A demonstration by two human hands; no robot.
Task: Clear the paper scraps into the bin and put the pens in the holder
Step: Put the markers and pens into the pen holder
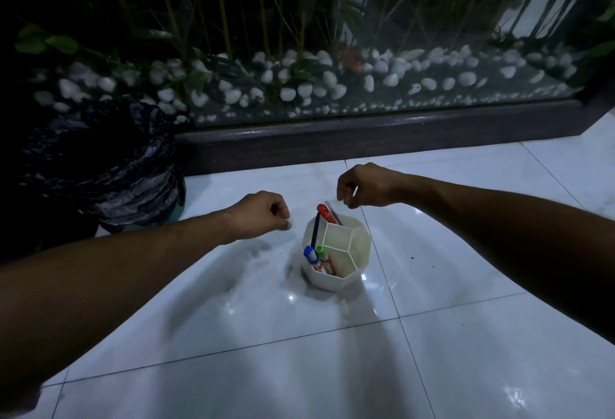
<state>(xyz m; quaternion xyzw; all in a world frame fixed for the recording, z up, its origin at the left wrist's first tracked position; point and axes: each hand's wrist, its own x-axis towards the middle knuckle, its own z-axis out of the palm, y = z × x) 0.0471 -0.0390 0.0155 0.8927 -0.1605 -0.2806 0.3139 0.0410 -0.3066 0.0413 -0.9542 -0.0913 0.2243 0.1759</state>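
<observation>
Fingers curled loosely on both hands — left hand (263, 210), right hand (364, 187) — flanking the holder (336, 252), bare tiles around.

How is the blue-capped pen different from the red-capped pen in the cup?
The blue-capped pen stands in the near compartment of the white holder, beside a green-capped one; the red-capped pen sits in the far compartment. The red cap pokes well above the rim, close under the right hand; the blue cap sits lower. Both lean, caps up.
</observation>
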